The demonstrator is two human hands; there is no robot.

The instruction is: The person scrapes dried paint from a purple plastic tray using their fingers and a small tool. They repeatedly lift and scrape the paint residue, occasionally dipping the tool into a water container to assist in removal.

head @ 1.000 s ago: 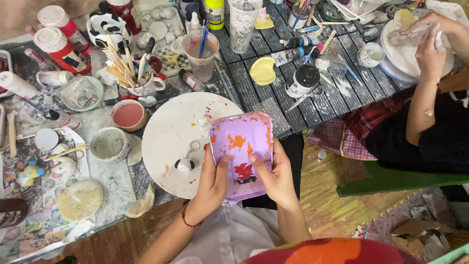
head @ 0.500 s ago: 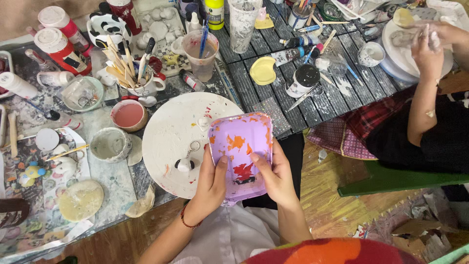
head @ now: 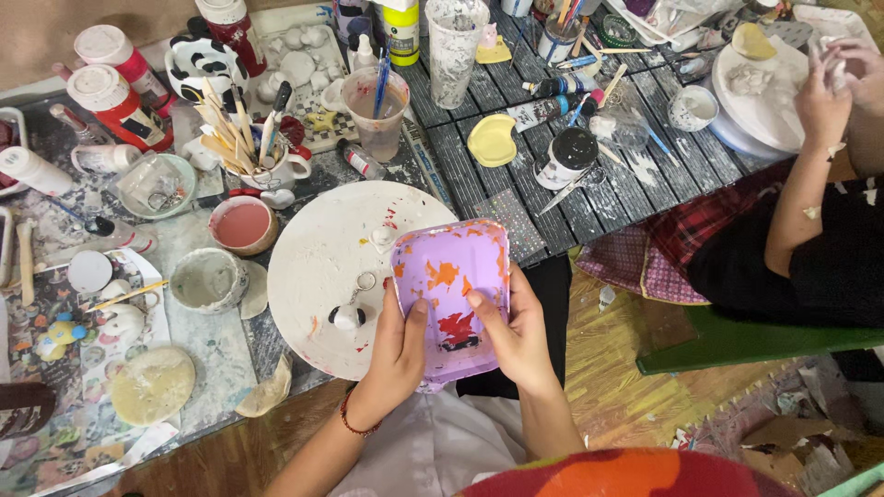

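Both my hands hold a purple rectangular tray (head: 451,276) with orange and red paint blotches, tilted up over the table's near edge. My left hand (head: 398,342) grips its left side, thumb resting inside the tray. My right hand (head: 517,333) grips the right side, thumb pressing near the red blotch. Just left of the tray lies a round white turntable (head: 322,248) with paint specks and a small white figurine with a key ring (head: 350,313).
The table holds a pink paint bowl (head: 242,224), a grey bowl (head: 208,280), a mug of brushes (head: 262,152), a plastic cup (head: 378,110), paint bottles and a black-lidded jar (head: 568,155). Another person's arm (head: 810,175) works at a white plate (head: 755,101) on the right.
My hands and the purple tray have barely moved. The other person's hands at the far right have shifted slightly over the white plate.
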